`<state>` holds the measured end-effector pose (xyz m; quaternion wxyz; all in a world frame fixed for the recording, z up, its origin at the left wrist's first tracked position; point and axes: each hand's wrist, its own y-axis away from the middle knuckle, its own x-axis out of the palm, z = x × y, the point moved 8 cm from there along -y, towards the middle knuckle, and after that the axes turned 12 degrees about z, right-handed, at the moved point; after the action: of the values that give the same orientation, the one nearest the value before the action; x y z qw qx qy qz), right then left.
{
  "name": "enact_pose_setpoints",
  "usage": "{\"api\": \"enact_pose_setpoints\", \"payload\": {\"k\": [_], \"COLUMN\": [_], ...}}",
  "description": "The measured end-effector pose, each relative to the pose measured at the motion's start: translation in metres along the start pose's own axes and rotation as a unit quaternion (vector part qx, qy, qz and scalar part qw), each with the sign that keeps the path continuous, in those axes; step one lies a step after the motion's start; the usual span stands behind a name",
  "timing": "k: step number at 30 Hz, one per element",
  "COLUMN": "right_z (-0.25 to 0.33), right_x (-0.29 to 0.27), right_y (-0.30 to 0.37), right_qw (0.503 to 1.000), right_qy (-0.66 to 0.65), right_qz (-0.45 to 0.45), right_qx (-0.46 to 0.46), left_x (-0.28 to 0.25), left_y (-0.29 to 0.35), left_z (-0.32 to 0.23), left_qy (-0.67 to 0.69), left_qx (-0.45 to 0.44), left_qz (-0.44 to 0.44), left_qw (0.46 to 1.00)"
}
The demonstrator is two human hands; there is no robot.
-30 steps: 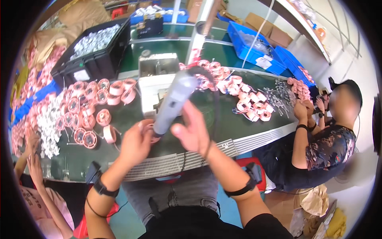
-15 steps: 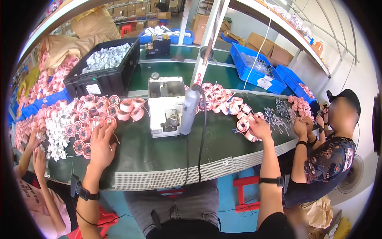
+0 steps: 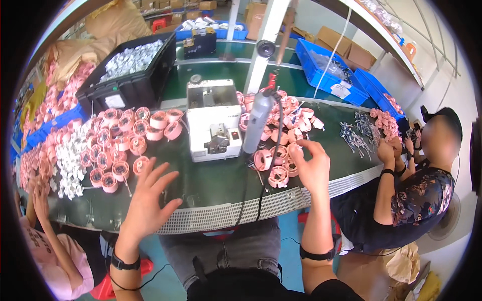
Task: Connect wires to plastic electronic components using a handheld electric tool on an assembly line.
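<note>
My left hand (image 3: 150, 200) is open over the green table, its fingers spread. A pink round housing (image 3: 140, 164) with a dark inside lies just beyond its fingertips, at the edge of a group of similar housings (image 3: 120, 170) with wires. My right hand (image 3: 315, 165) is closed, thumb and forefinger curled against a pink housing at the near right side of another pile (image 3: 277, 176); the fingers partly hide it. Between the two groups a grey cylindrical power screwdriver (image 3: 258, 123) hangs upright in front of a white boxy machine (image 3: 213, 120).
White plastic pieces (image 3: 70, 165) heap at the left, beside a black crate (image 3: 125, 75). Wired dark parts (image 3: 357, 133) lie farther right, below blue bins (image 3: 321, 70). A perforated strip (image 3: 221, 216) lines the near edge. Co-workers' hands (image 3: 389, 150) are busy at both sides.
My right hand has moved left and nearer, and pink housings there have shifted left with it. My left hand has drawn back from the left group, its fingers spreading.
</note>
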<state>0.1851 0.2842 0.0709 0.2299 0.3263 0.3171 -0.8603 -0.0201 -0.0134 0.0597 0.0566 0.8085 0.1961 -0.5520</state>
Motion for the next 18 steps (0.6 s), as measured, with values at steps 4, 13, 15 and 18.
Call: {"api": "enact_pose_setpoints", "payload": {"k": [4, 13, 15, 18], "right_z": [0.026, 0.060, 0.072, 0.099], "right_x": [0.035, 0.033, 0.019, 0.036], "right_y": [0.029, 0.022, 0.030, 0.043], "right_qw": [0.974, 0.990, 0.982, 0.926], "right_qy": [0.130, 0.062, -0.084, -0.146], "right_qz": [0.166, 0.074, 0.130, 0.287], "right_qx": [-0.078, -0.099, -0.111, -0.198], "left_x": [0.011, 0.045, 0.046, 0.083], "left_y": [-0.016, -0.057, -0.064, -0.068], "left_z": [-0.020, -0.062, -0.064, -0.065], "left_qy": [0.120, 0.179, 0.172, 0.477], "left_qx": [0.095, 0.178, 0.179, 0.129], "left_qz": [0.012, 0.055, 0.050, 0.229], "left_qw": [0.988, 0.966, 0.967, 0.839]}}
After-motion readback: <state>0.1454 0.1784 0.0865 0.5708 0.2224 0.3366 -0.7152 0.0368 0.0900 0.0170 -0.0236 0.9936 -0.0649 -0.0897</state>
